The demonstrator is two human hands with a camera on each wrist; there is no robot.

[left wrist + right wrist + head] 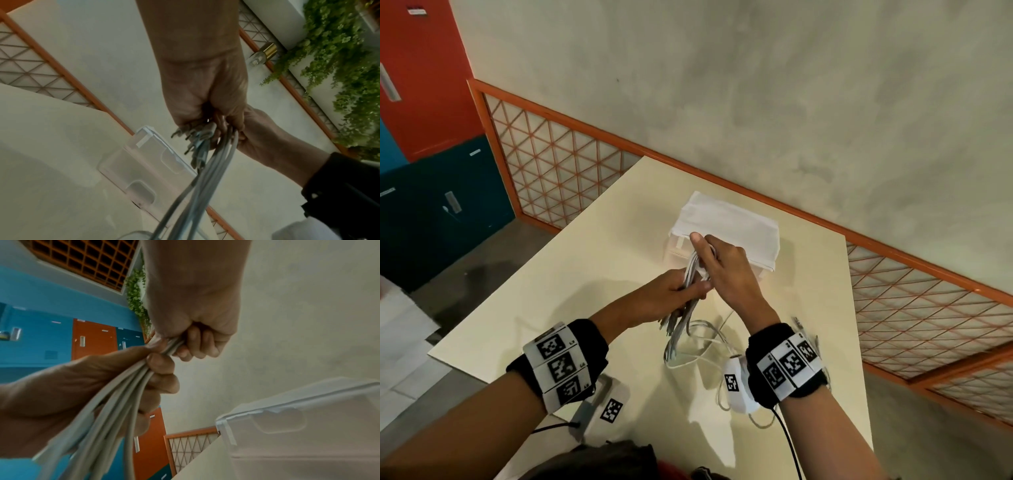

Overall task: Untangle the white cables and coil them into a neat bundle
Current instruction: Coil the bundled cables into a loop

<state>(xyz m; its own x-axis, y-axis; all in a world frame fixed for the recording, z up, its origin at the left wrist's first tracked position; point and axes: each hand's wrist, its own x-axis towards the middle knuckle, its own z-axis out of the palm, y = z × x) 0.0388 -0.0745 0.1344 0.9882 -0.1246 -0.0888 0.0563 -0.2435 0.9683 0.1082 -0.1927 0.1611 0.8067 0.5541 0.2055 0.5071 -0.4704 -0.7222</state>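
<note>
Several white cables (691, 270) are gathered into one bunch above the cream table (571, 274). My left hand (678, 291) grips the bunch from the left, fingers curled round it (156, 369). My right hand (719, 263) grips the upper end of the same bunch, thumb pointing up; its fingers wrap the strands (197, 345). Connector ends (197, 142) stick out below my left fist. The loose remainder of the cables (695, 346) hangs down and lies looped on the table between my wrists.
A translucent plastic box with a white lid (726, 226) stands just behind my hands. An orange-framed lattice rail (558, 161) borders the table's far side. Coloured lockers (431, 102) stand at the left. A tagged white device (736, 383) lies near my right wrist.
</note>
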